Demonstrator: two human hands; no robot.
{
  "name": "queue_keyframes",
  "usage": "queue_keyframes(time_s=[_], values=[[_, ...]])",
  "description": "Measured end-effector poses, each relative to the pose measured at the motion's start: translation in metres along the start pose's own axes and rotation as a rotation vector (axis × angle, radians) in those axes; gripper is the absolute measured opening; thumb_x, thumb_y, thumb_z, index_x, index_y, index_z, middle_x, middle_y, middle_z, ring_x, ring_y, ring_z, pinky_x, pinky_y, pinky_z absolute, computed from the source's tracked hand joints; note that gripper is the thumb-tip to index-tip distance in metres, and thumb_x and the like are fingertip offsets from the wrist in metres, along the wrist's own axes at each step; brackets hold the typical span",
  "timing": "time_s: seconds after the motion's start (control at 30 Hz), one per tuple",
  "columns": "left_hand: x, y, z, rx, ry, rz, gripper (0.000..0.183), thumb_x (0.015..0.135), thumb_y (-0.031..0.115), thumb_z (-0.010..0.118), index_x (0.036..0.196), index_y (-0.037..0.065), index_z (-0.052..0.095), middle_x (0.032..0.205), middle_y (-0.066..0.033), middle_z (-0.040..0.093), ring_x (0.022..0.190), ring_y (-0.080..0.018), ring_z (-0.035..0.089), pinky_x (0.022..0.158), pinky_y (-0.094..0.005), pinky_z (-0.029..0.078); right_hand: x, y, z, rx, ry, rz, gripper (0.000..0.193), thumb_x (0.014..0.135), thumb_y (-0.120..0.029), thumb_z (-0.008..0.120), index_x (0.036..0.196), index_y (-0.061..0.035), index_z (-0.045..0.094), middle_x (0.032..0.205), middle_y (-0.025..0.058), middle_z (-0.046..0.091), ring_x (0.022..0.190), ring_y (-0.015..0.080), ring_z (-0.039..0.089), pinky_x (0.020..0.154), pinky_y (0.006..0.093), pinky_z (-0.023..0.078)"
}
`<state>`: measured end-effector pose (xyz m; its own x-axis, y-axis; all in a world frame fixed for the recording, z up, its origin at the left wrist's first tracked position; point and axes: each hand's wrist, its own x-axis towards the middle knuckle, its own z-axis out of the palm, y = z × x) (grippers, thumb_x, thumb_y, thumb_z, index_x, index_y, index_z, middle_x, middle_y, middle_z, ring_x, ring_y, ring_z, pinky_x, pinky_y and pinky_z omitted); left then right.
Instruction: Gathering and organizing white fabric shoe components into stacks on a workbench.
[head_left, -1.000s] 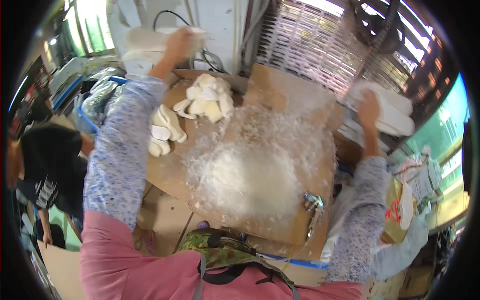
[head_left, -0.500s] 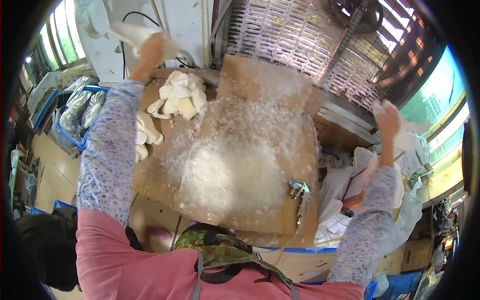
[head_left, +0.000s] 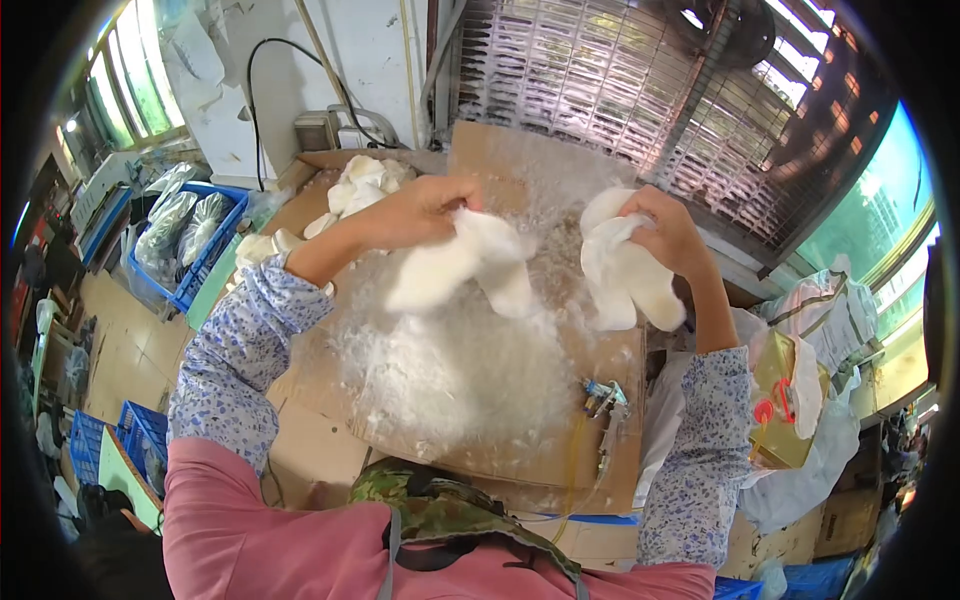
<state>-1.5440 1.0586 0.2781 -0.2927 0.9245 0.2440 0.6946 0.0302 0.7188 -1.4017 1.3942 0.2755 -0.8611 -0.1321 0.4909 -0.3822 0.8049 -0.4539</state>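
Note:
My left hand (head_left: 435, 212) is closed on white insole-shaped pieces (head_left: 440, 272), which hang down with rounded ends. To its right, my right hand (head_left: 662, 232) grips another bunch of white insole-shaped pieces (head_left: 622, 272). Both bunches are held over a cardboard sheet (head_left: 520, 467) strewn with loose white fluff (head_left: 440, 385). Left of my left hand, a pile of similar cream-white pieces (head_left: 366, 186) lies on the cardboard, partly hidden by my forearm. A small metal spray gun (head_left: 606, 398) with a yellowish hose rests at the cardboard's right side.
A metal grille (head_left: 570, 85) with a fan (head_left: 735, 35) stands behind the cardboard. On the left is a blue crate (head_left: 190, 290) of plastic-wrapped goods. A gold-coloured tin (head_left: 800, 440) and white plastic bags (head_left: 825, 480) are at the right. A black cable (head_left: 256, 100) runs along the wall.
Both hands have come inward from far apart and raised, to over the cardboard, still holding the white pieces. The spray gun has stayed in place.

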Motion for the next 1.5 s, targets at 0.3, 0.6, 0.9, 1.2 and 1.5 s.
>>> queue_keyframes(time_s=[0.3,0.6,0.9,1.2,1.5], values=[[-0.038,0.009,0.043,0.096,0.103,0.241,0.037,0.066,-0.012,0.051,0.099,0.004,0.055,0.124,-0.0166,0.048,0.106,-0.0332,0.055,0.090,-0.0426,0.044,0.037,-0.067,0.090,-0.112,-0.021,-0.211,0.021,0.065,-0.004,0.065,0.085,-0.0031,0.061,0.084,0.0164,0.060,0.081,0.0361,0.057,0.070,0.0416,0.045],[-0.158,-0.054,0.019,0.091,0.404,-0.024,0.040,0.068,-0.008,0.054,0.104,0.010,0.055,0.124,-0.0264,0.043,0.106,-0.0445,0.051,0.086,-0.0471,0.044,0.080,-0.124,0.273,0.506,-0.121,-0.011,0.021,0.065,-0.005,0.070,0.082,-0.0035,0.059,0.077,0.0096,0.059,0.069,0.0253,0.057,0.061,0.0347,0.043],[-0.309,-0.221,-0.098,-0.525,0.683,-0.411,0.031,0.080,0.000,0.054,0.111,0.006,0.054,0.100,-0.0058,0.057,0.088,-0.0148,0.054,0.077,-0.0311,0.046,0.244,-0.170,0.487,1.041,-0.562,0.477,0.028,0.088,-0.013,0.061,0.113,-0.0021,0.055,0.096,0.0019,0.057,0.088,0.0090,0.053,0.080,0.0222,0.042],[-0.398,-0.462,-0.147,0.147,1.205,-0.734,0.029,0.079,0.000,0.049,0.109,0.002,0.052,0.104,-0.0206,0.057,0.099,-0.0378,0.054,0.088,-0.0417,0.043,0.254,-0.107,0.677,0.354,-0.431,0.272,0.072,0.081,-0.044,0.066,0.135,-0.0023,0.041,0.129,0.0169,0.050,0.117,0.0302,0.048,0.099,0.0401,0.038],[-0.380,-0.407,-0.155,0.693,0.967,-0.372,0.041,0.072,0.000,0.052,0.111,0.009,0.059,0.118,-0.0111,0.054,0.117,-0.0320,0.046,0.104,-0.0519,0.025,0.250,-0.164,0.677,0.123,-0.382,0.221,0.073,0.072,-0.029,0.070,0.133,-0.0009,0.042,0.137,0.0164,0.040,0.122,0.0355,0.039,0.102,0.0464,0.030]])
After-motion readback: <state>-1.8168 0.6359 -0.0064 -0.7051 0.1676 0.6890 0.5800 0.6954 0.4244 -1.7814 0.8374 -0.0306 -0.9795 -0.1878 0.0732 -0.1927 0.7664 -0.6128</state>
